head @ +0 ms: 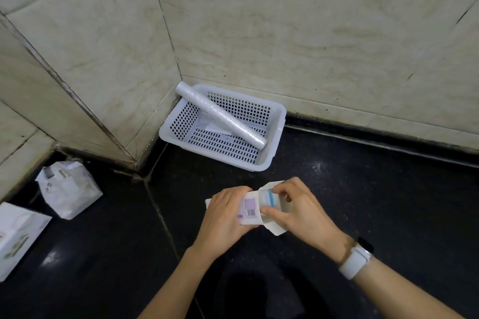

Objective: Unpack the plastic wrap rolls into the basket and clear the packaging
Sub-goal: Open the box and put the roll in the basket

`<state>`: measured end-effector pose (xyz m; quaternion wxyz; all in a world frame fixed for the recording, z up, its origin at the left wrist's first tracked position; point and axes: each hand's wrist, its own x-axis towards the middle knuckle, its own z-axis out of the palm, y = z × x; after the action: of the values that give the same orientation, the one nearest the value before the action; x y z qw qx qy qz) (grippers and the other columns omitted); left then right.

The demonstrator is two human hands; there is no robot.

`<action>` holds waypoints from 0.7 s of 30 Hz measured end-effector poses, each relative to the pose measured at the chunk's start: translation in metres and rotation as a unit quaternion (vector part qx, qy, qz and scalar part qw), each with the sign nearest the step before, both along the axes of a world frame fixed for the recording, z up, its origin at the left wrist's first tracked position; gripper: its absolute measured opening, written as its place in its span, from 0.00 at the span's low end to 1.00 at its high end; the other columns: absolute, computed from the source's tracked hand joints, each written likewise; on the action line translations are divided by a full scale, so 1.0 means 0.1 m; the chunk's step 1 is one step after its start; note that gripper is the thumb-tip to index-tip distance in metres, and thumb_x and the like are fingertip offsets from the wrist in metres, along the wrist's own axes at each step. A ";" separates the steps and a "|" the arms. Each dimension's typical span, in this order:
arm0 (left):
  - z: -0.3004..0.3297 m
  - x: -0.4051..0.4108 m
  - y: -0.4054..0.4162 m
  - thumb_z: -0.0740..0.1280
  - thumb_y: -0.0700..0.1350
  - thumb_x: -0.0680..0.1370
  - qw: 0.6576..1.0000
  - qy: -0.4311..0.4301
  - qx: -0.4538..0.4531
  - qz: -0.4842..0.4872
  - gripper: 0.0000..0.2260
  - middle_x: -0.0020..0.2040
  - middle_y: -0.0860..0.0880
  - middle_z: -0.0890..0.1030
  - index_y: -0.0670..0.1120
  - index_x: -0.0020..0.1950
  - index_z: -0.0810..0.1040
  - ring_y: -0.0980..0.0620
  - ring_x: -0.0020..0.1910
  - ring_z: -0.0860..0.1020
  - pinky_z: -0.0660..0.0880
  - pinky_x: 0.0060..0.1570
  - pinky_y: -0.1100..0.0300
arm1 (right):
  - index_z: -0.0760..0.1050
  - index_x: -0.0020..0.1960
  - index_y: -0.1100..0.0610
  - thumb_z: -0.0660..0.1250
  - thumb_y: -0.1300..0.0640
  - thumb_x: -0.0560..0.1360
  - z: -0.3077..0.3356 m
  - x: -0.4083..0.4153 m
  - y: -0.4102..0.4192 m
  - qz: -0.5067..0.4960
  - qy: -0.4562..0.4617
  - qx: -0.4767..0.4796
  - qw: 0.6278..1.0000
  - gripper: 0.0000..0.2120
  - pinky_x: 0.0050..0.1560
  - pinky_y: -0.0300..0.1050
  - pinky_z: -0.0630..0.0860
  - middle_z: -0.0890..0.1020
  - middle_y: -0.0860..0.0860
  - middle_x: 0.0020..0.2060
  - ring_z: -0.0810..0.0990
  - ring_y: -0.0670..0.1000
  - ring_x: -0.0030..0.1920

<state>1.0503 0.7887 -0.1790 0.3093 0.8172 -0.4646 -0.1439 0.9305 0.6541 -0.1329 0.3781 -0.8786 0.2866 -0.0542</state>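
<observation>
White perforated basket (272,142), translucent white roll (220,115), black floor (363,189)

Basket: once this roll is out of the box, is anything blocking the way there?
Nothing visible on the dark counter between the box and the basket. Inside, one roll already lies diagonally, its far end propped over the back corner rim.

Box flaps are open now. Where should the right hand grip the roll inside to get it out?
Grip the exposed roll end at the box mouth, coming in from the right, along the box's length. The flaps are folded back there, and the left hand already clamps the closed side, so pulling rightward should slide it free.
</observation>
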 end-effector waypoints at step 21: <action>-0.33 0.47 0.34 0.68 0.53 0.71 0.967 -0.112 0.201 0.112 0.37 0.65 0.49 0.69 0.57 0.74 0.51 0.48 0.60 0.70 0.63 0.61 0.49 | 0.68 0.37 0.48 0.64 0.63 0.73 -0.21 0.15 -0.44 -0.164 -0.130 0.132 0.969 0.13 0.37 0.35 0.70 0.75 0.46 0.36 0.73 0.47 0.38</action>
<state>1.0974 0.8229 -0.2120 0.0985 0.9203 -0.3633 -0.1067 0.9457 0.6106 -0.1539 0.5108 -0.7475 0.3792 -0.1912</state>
